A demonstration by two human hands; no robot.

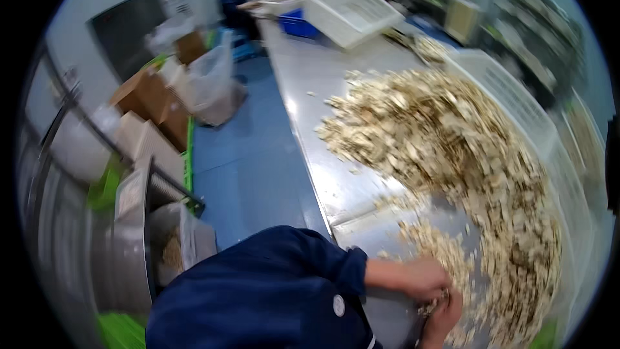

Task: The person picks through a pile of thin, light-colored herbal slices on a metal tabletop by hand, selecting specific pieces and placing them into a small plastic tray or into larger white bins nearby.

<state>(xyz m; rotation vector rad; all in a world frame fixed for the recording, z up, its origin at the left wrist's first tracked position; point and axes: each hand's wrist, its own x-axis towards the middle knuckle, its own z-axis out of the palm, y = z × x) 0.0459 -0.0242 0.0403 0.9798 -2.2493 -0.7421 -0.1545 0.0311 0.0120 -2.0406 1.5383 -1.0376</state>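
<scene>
My left hand [423, 279] reaches in from the dark blue sleeve [352, 270] with its fingers curled together. Close against its fingertips, my right hand [447, 315] is also closed, low over the metal table. A few small brownish bits show between and just below the two hands, but what the fingers pinch is too small and blurred to name. Right beside them lies a thin scatter of pale flat flakes [439, 245]. Beyond and to the right curves a large heap of cream and brown dried slices [445, 123].
White perforated crates [510, 90] line the table's right side. At the far end a white crate [352, 10] tilts near a blue bin [297, 24]; a person [236, 6] sits there. Left of the blue floor [248, 148] stand cardboard boxes [145, 97], a clear bag [216, 81] and a lined bin [194, 239].
</scene>
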